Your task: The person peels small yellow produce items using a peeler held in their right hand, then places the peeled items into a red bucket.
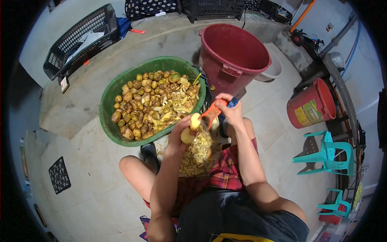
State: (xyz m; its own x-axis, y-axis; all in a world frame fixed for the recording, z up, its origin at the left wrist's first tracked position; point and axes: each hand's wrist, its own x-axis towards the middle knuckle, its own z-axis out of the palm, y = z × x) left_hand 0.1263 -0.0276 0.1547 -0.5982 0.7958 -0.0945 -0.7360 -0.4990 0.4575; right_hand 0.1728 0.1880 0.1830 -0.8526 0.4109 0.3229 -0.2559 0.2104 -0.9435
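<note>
My left hand [178,135] is closed round two peeled, pale yellow, round pieces of produce; the upper peeled piece [195,121] sits by the fingertips. My right hand [230,109] grips an orange-red peeler [211,113], its head close to that upper piece. Something blue shows at the right hand's fingers. Below both hands, a heap of pale yellow strips and scraps [195,159] lies between my legs, partly in what looks like clear plastic. Just ahead on the left, a green oval tub [105,99] holds many brown-yellow round fruits or potatoes, with peelings among them.
A large dark red bin [213,56] stands beyond the tub, with a white basin [274,66] behind it. To the right are a red bucket [300,107] and turquoise plastic chairs [322,155]. A black crate [80,44] and a phone [64,84] sit by the raised ledge.
</note>
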